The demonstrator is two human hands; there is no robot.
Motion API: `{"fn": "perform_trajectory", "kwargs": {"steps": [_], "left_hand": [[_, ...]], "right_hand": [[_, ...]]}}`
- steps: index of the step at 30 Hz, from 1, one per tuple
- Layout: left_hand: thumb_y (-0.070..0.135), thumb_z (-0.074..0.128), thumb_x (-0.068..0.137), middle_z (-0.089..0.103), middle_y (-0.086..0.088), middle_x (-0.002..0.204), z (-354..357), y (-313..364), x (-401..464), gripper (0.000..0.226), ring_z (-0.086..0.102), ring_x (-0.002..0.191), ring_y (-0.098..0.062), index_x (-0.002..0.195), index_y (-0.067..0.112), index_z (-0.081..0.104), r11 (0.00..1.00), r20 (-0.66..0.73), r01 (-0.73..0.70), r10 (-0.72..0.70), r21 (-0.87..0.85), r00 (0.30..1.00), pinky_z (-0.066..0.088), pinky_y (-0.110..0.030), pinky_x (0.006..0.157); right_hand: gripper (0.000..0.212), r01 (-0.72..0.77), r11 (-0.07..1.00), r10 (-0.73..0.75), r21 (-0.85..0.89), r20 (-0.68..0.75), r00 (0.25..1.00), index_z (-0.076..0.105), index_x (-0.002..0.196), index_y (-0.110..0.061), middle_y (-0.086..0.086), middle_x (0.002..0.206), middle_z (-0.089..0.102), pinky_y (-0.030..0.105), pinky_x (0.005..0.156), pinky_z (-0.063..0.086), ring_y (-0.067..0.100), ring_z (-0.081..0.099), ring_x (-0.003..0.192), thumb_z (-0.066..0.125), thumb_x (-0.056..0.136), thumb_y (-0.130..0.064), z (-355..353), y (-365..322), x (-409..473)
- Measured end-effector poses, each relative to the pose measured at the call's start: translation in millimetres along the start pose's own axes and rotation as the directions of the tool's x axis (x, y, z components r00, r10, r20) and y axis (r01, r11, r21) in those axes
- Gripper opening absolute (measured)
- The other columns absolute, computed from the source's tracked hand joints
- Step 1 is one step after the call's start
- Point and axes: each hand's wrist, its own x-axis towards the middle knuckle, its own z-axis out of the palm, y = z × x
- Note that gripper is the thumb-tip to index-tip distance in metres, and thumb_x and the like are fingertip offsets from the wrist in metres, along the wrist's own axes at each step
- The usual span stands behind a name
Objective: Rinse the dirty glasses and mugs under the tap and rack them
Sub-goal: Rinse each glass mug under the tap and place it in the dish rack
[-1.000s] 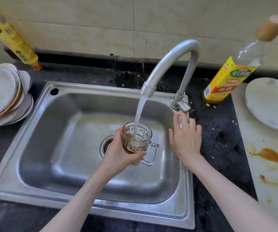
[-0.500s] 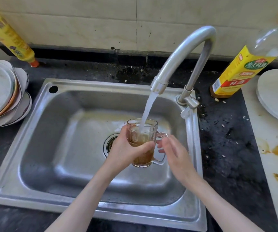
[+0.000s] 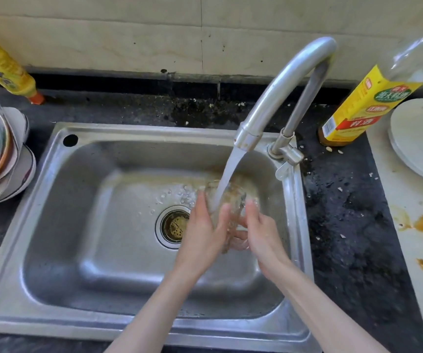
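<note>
Rinsing over sink: tap stream hits glass mug, now tipped and blurred between both hands. Left hand grips body; right hand, off the tap lever, now holds it too. Brown liquid mostly gone.

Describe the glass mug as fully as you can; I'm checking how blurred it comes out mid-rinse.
The glass mug is clear, motion-blurred, with brownish residue showing. It sits tilted over the sink, right of the drain, with the tap's stream pouring into it. The left hand wraps its body; the right hand holds it from the other side. Its handle cannot be made out clearly.
</note>
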Motion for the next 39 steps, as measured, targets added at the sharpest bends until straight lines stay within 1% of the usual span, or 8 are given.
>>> {"fn": "perform_trajectory", "kwargs": {"steps": [6, 10, 16, 19, 21, 28, 32, 39], "left_hand": [[0.044, 0.014, 0.098, 0.047, 0.001, 0.131, -12.7, 6.1, 23.5, 0.052, 0.040, 0.127, -0.021, 0.132, 0.015, 0.042, 0.990, 0.015, 0.061, -0.060, -0.125, 0.998, 0.028, -0.016, 0.083], [0.054, 0.024, 0.093, 0.048, -0.016, 0.125, 7.0, -16.4, -5.2, 0.061, 0.044, 0.118, -0.031, 0.136, 0.011, 0.031, 0.995, 0.109, -0.079, 0.085, -0.060, 0.990, 0.037, -0.041, 0.099], [0.074, 0.015, 0.084, 0.069, -0.005, 0.108, -21.5, -5.4, 27.5, 0.080, 0.062, 0.105, -0.017, 0.111, 0.016, 0.063, 0.843, 0.252, 0.370, -0.289, -0.391, 0.924, 0.048, -0.036, 0.091], [0.071, 0.026, 0.084, 0.015, 0.020, 0.145, -19.7, -9.7, 5.1, 0.073, 0.018, 0.131, 0.005, 0.143, 0.028, 0.029, 0.917, 0.280, 0.251, -0.165, -0.311, 0.946, 0.004, -0.023, 0.111], [0.054, 0.037, 0.090, 0.018, 0.030, 0.140, -12.1, -13.8, -11.1, 0.062, 0.020, 0.124, 0.018, 0.143, 0.031, 0.014, 0.927, 0.295, 0.186, -0.087, -0.326, 0.952, 0.014, -0.010, 0.105], [0.064, 0.014, 0.087, 0.072, -0.004, 0.090, -29.3, -1.4, 13.7, 0.073, 0.066, 0.092, -0.021, 0.092, 0.015, 0.068, 0.827, 0.218, 0.303, -0.223, -0.473, 0.950, 0.047, -0.034, 0.092], [0.069, 0.022, 0.088, 0.063, -0.014, 0.120, -35.6, -15.0, 11.7, 0.072, 0.062, 0.110, -0.028, 0.129, 0.019, 0.053, 0.668, 0.469, 0.454, -0.175, -0.589, 0.866, 0.050, -0.048, 0.091], [0.074, 0.051, 0.072, 0.045, 0.010, 0.140, -15.5, -7.9, -1.5, 0.059, 0.046, 0.127, -0.013, 0.125, 0.053, 0.041, 0.629, 0.125, 0.206, -0.171, -0.750, 0.977, 0.038, -0.044, 0.105]], "right_hand": [[0.044, -0.070, 0.998, 0.070, -0.002, -0.019, 0.997, 0.063, 0.074, -0.021, 0.001, 0.079, 0.072, 0.036, 0.061, 0.057, 0.024, 0.071, 0.068, 0.033, 0.100, -0.041, 5.2, -5.6, -7.0], [0.056, -0.041, 0.996, 0.036, -0.078, -0.060, 0.998, 0.066, 0.077, -0.005, 0.018, 0.084, 0.071, 0.035, 0.052, 0.052, 0.027, 0.067, 0.066, 0.033, 0.098, -0.045, 2.6, -7.5, 3.4], [0.060, -0.030, 0.988, 0.035, -0.152, 0.036, 0.999, 0.067, 0.077, -0.010, 0.007, 0.075, 0.074, 0.041, 0.072, 0.057, 0.026, 0.071, 0.075, 0.033, 0.094, -0.056, 10.8, 3.8, -9.3], [0.038, -0.148, 0.989, 0.148, -0.008, -0.026, 0.989, 0.061, 0.080, -0.024, -0.003, 0.073, 0.072, 0.025, 0.054, 0.053, 0.018, 0.070, 0.068, 0.033, 0.101, -0.038, 6.6, 1.4, -4.5], [0.047, -0.068, 0.993, 0.060, -0.093, -0.081, 0.995, 0.064, 0.081, -0.014, 0.007, 0.079, 0.072, 0.035, 0.062, 0.057, 0.025, 0.070, 0.072, 0.033, 0.099, -0.044, 8.5, -0.1, -0.3], [0.072, 0.080, 0.954, -0.079, -0.290, 0.014, 0.997, 0.064, 0.081, 0.003, 0.021, 0.084, 0.069, 0.044, 0.070, 0.056, 0.032, 0.068, 0.076, 0.031, 0.091, -0.061, 17.5, 6.3, -10.7], [0.056, -0.169, 0.985, 0.161, 0.047, 0.135, 0.978, 0.060, 0.106, 0.011, 0.011, 0.072, 0.065, 0.021, 0.047, 0.047, 0.019, 0.062, 0.058, 0.039, 0.097, -0.040, 4.2, -1.9, -0.6], [0.035, -0.014, 0.983, 0.002, -0.181, -0.063, 0.998, 0.052, 0.104, -0.019, -0.006, 0.102, 0.062, 0.031, 0.086, 0.044, 0.008, 0.060, 0.090, 0.028, 0.099, -0.044, 22.7, 0.5, -1.2]]}}
